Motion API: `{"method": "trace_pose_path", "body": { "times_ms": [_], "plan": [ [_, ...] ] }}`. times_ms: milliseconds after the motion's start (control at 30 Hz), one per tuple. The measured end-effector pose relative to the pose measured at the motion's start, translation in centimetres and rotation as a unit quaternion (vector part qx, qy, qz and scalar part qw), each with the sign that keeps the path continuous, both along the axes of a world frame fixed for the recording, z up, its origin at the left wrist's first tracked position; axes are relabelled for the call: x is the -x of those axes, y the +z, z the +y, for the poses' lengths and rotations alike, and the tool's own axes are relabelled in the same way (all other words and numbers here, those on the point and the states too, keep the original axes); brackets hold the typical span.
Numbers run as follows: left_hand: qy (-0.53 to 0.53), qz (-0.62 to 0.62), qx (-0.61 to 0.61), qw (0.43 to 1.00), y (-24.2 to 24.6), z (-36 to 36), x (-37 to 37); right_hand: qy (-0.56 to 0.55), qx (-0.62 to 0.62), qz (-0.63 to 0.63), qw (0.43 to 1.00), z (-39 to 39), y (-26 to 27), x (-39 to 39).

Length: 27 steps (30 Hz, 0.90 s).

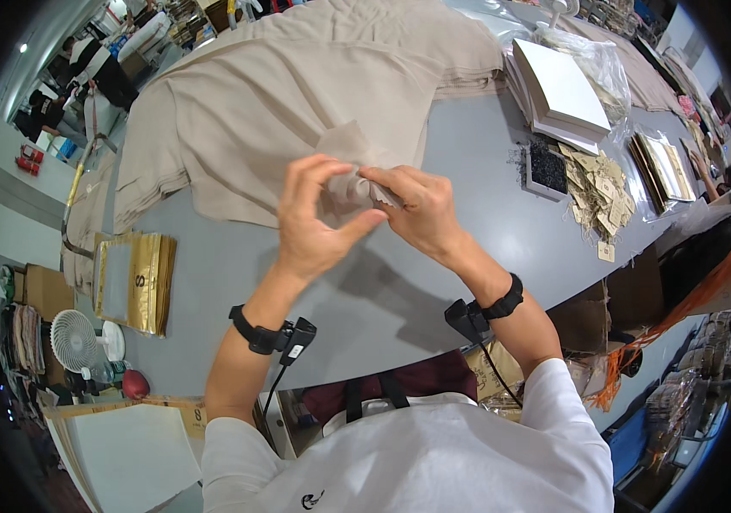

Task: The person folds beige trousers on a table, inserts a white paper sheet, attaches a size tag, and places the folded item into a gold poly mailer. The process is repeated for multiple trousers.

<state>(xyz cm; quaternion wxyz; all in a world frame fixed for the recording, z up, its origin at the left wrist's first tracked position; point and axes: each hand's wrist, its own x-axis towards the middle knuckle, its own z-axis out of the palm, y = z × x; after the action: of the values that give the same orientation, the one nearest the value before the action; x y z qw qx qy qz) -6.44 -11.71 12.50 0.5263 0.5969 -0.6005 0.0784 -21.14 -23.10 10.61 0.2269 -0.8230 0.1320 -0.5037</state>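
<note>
A bunched edge of beige fabric (357, 190) is pinched in my right hand (418, 200), held above the table. Facing it is my left hand (314, 215), its thumb and fingers spread in a C shape around the near side of the bunch. The left fingertips come close to the cloth and to my right fingers; whether they touch is hard to tell. Beyond both hands a broad stack of beige cloth pieces (301, 90) lies in layers, with the top piece running up to the gathered part.
The grey table (230, 282) carries gold-edged plastic packaging bags (141, 282) at left. To the right are a white cardboard stack (561, 86), a tray of black strings (545, 168) and a pile of paper hang tags (603, 192). A small fan (76, 340) stands at the left edge.
</note>
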Motion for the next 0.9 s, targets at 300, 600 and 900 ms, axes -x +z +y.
{"method": "trace_pose_path", "body": {
  "times_ms": [300,600,900],
  "plan": [
    [-0.062,0.265,-0.081,0.959,0.6,0.1,-0.4,-0.034,0.035,-0.016,0.999,1.3,-1.2,2.9],
    [-0.201,0.361,-0.168,0.895,2.2,-0.1,-0.8,0.07,-0.031,-0.062,0.995,2.8,-0.8,4.0],
    [-0.032,0.032,-0.013,0.999,0.1,0.6,1.6,0.053,0.0,-0.048,0.997,1.6,2.3,4.8]
  ]
}}
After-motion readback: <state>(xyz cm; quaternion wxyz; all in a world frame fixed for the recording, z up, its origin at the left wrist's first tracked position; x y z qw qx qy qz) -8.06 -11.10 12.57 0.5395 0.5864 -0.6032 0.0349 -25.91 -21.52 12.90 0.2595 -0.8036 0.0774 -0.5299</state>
